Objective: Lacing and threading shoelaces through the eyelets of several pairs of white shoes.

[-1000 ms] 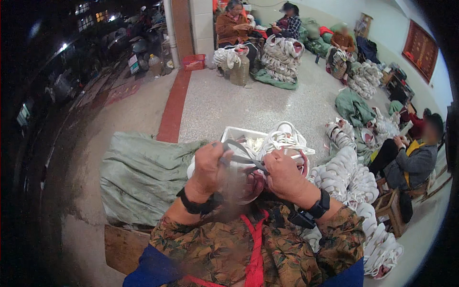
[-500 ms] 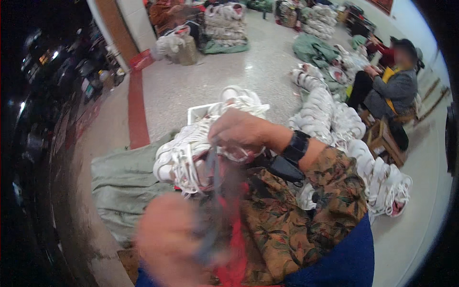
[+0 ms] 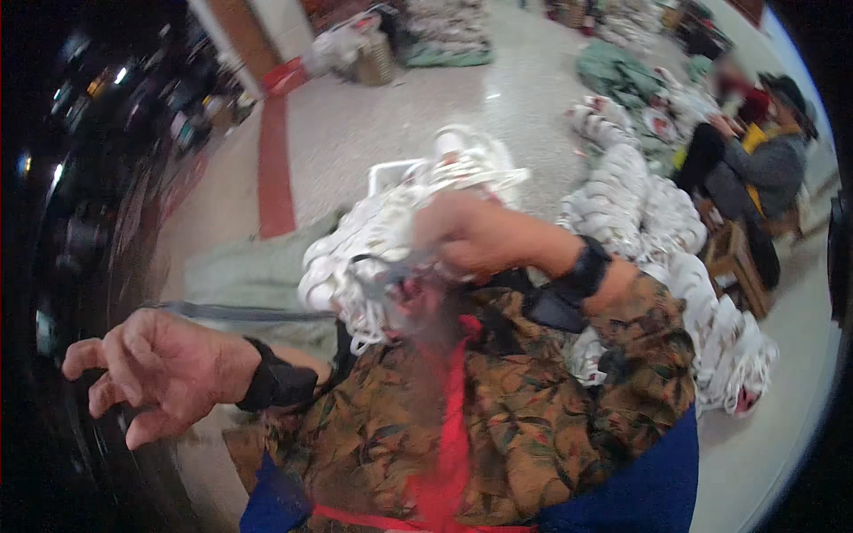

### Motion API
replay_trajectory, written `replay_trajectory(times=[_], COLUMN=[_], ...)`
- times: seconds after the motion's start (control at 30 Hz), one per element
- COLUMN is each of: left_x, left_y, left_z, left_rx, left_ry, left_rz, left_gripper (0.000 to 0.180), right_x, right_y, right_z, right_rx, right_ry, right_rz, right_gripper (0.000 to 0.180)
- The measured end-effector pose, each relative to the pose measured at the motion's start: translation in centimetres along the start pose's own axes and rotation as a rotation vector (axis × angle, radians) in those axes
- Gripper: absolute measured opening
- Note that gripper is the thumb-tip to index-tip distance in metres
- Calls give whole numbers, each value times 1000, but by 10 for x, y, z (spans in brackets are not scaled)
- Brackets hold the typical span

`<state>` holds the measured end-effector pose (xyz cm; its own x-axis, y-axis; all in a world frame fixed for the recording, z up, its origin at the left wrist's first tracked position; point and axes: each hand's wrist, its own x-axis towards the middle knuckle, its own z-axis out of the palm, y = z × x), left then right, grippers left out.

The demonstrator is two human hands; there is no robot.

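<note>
My right hand [image 3: 462, 229] is bent down over a pile of white shoes with loose laces [image 3: 360, 266] in front of me. Its blurred fingers are closed around a dark grey strip [image 3: 395, 268]. To the left, a straight stretch of grey strip runs from the pile to behind my left hand [image 3: 160, 373]. That hand is raised out to the side, fingers spread and curled, with nothing seen in its palm. Dark bands [image 3: 277, 375] wrap both wrists. A blurred dark patch below my right hand hides part of the pile.
A white crate [image 3: 391, 173] stands behind the pile, and a grey-green cloth [image 3: 235, 275] lies left of it. Long rows of white stacked shoes [image 3: 613, 209] stretch along the right. Beyond them a person [image 3: 769, 169] sits by a wooden stool [image 3: 737, 266]. Bundles and sacks stand farther back.
My left hand has swung from low in front of me out to the far left and opened. My right hand stays over the pile. The view has shifted a little.
</note>
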<state>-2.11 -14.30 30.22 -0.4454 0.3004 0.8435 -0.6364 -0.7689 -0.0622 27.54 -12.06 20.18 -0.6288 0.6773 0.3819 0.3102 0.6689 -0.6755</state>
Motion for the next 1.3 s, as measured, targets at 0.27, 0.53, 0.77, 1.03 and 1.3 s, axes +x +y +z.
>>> replay_trajectory(times=[0.27, 0.53, 0.77, 1.03, 1.3], left_x=[-84, -128, -139, -117, -130], left_y=[-100, -115, -120, -115, -105], left_z=[-20, -44, -46, -53, -41], left_rx=[769, 305, 306, 761, 321], left_ry=[-513, -446, -464, -809, -56], left_rz=[-1054, -1463, -1473, -1295, -1372], left_gripper=[17, 30, 30, 20, 22], right_x=[4, 1, -11, -16, -1], right_y=[-16, -10, -7, -7, 7], right_z=[11, 18, 15, 19, 37], right_rx=[-524, -891, -1092, -945, -276], right_ry=[-61, 415, 448, 515, 777], right_rz=[7, -247, -252, -166, 11], right_gripper=[13, 18, 12, 11, 10])
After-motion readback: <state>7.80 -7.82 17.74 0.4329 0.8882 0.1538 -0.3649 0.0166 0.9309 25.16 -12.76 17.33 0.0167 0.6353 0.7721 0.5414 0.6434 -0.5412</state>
